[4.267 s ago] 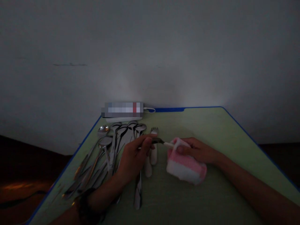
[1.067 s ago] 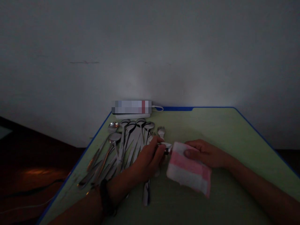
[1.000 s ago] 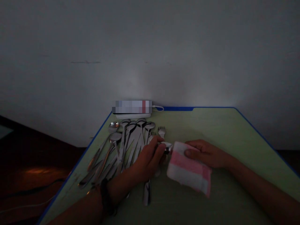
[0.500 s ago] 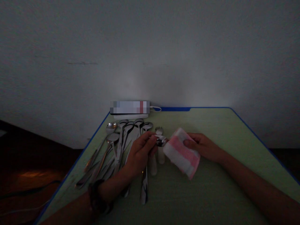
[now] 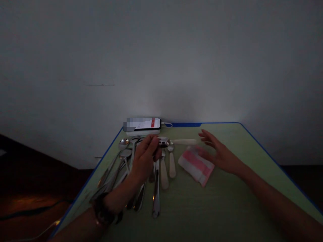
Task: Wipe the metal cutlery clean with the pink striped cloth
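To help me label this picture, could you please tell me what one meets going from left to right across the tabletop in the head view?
Round-bowled spoon, left hand, nearer white-handled utensil, farther white-handled utensil, pink-and-white cloth, right hand.

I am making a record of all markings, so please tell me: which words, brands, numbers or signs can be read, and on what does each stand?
No text can be read.
Phone screen: partly pixelated; red patch too small and blurred.
White-handled utensil in left hand: no lettering visible.

Head-height view down over hands (image 5: 144, 158)
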### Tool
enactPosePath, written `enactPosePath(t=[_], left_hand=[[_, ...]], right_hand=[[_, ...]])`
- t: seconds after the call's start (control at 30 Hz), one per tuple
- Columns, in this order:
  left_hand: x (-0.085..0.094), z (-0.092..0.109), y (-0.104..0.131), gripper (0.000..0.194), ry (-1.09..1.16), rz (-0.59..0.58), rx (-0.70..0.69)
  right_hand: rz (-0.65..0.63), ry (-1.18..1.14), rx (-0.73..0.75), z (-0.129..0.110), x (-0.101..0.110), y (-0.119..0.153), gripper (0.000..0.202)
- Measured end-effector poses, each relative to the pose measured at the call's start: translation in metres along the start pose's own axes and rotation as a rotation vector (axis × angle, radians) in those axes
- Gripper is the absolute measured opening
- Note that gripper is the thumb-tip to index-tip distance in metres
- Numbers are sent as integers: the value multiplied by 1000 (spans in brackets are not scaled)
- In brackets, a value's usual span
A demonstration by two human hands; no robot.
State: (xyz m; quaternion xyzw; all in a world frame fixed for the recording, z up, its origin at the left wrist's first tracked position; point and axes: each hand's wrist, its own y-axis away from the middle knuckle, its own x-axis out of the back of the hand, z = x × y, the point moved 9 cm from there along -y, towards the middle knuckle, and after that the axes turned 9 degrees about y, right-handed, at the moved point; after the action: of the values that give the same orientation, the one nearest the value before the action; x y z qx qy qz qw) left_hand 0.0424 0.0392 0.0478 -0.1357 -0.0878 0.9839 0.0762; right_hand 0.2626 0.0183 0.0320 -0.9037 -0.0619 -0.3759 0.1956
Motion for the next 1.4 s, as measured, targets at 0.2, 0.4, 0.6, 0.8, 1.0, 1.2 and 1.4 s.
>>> enactPosePath(t=[0.2, 0.4, 0.6, 0.8, 1.0, 1.2, 1.4], left_hand=[[-59, -18, 10, 23, -82, -228, 110], [-103, -27, 0, 40, -456, -334, -50], [-139, -63, 17, 42, -1162, -554, -367], [-157, -96, 21, 46, -1352, -596, -412], [-174, -96, 14, 45, -1390, -566, -455], [-178, -99, 14, 45, -1411, -551, -480], [-178, -97, 14, 46, -1418, -575, -468]], right_hand=[[74, 293, 193, -47, 14, 7, 44], [261, 446, 28, 24, 58, 16, 34], [394, 771, -412, 146, 116, 38, 39], [455, 837, -549, 183, 132, 39, 39], [518, 869, -659, 189, 141, 41, 37], [520, 859, -671, 189, 142, 40, 36], [571, 880, -633, 161, 138, 42, 41]])
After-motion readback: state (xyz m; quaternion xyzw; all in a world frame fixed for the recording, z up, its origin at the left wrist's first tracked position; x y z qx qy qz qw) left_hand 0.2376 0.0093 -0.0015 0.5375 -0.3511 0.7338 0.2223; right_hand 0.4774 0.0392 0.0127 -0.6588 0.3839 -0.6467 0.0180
